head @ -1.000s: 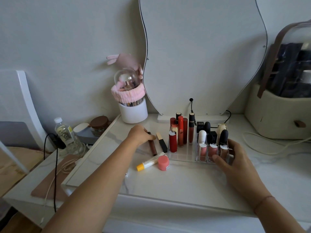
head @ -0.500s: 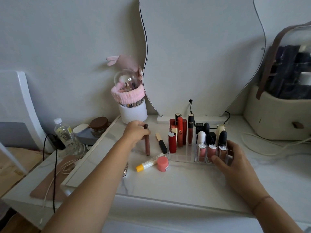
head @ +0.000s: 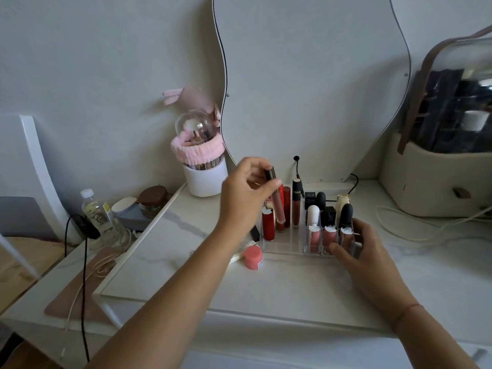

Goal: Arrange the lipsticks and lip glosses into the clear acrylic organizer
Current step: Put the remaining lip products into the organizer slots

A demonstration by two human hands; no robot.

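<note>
My left hand (head: 245, 193) pinches a brown lip gloss tube (head: 277, 201) by its dark cap, holding it upright over the left compartments of the clear acrylic organizer (head: 282, 247). The organizer stands on the white marble tabletop and holds several red lipsticks and glosses on the left and several pink and black ones on the right. My right hand (head: 356, 251) rests against the organizer's front right corner, fingers around its wall. A pink-capped round item (head: 253, 257) and a white tube (head: 239, 253) lie on the table left of the organizer, partly behind my left forearm.
A white brush holder (head: 205, 179) with a pink band stands at the back left, before a wavy mirror (head: 314, 83). A beige cosmetics case (head: 436, 179) sits at the right. A water bottle (head: 97, 211), a brown-lidded jar (head: 153, 199) and cables lie off the left edge.
My left hand lifted the brown lip gloss off the table and carried it right, over the organizer's left side. My right hand stayed at the organizer's front right corner.
</note>
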